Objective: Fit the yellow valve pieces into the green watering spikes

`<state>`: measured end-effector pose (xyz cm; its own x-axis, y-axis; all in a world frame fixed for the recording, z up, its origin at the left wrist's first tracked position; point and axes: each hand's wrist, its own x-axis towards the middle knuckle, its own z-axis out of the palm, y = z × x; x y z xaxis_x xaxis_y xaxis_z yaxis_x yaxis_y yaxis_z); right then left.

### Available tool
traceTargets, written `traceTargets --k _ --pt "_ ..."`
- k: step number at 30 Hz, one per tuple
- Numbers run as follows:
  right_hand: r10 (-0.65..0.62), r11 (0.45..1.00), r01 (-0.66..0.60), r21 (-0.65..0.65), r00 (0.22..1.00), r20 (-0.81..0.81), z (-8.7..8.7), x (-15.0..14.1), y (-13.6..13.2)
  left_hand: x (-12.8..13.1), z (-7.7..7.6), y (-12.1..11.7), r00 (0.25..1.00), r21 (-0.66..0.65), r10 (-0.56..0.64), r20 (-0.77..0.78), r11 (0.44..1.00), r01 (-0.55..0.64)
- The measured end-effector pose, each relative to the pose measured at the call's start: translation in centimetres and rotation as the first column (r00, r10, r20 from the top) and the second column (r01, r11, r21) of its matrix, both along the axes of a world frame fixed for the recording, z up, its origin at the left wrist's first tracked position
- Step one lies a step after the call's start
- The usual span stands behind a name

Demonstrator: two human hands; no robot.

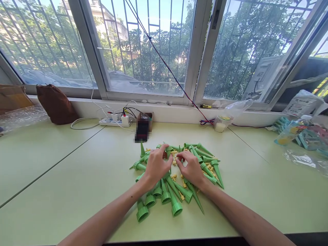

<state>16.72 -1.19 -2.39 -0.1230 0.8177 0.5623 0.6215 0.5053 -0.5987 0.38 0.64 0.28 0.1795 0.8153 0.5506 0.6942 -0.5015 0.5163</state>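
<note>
Between the thumb and fingers of my left hand (156,164) is a green plastic cone spike (168,152), held with its wide capped end up. My right hand (191,167) is just beside it, thumb and fingertips drawn together in a pinch; what they hold, if anything, is too small to make out. Small yellow plastic pieces (174,177) lie on the table below and between my hands. Around both hands spreads a loose pile of green cone spikes (176,207), with wide threaded ends and pointed tips facing various ways.
The pale green table (77,184) has seams across it. Along the back stand a brown bag (55,104), a white power strip (114,122), a dark blurred device (142,131) and a plastic-wrapped jar (220,123). At right are a bottle (292,131) and plastic packages.
</note>
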Motion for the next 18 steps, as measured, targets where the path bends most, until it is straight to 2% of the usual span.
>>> traceTargets --k 5,8,14,18 --pt "0.003 0.999 0.001 -0.042 0.996 0.085 -0.17 -0.07 -0.13 0.04 0.02 -0.32 0.998 -0.112 0.049 -0.046 0.992 -0.054" --pt "-0.003 0.998 0.010 -0.060 0.992 0.124 -0.28 -0.06 -0.12 -0.04 -0.04 -0.27 0.990 -0.166 0.054 -0.131 0.983 -0.075" --pt "-0.026 0.995 0.041 -0.096 0.988 0.153 -0.45 -0.03 0.03 0.00 -0.24 -0.16 0.925 -0.226 0.067 -0.375 0.961 -0.161" --pt "-0.036 0.990 0.058 -0.127 0.984 0.175 -0.65 0.02 0.19 -0.07 -0.77 -0.12 0.894 -0.221 0.067 -0.443 0.958 -0.182"
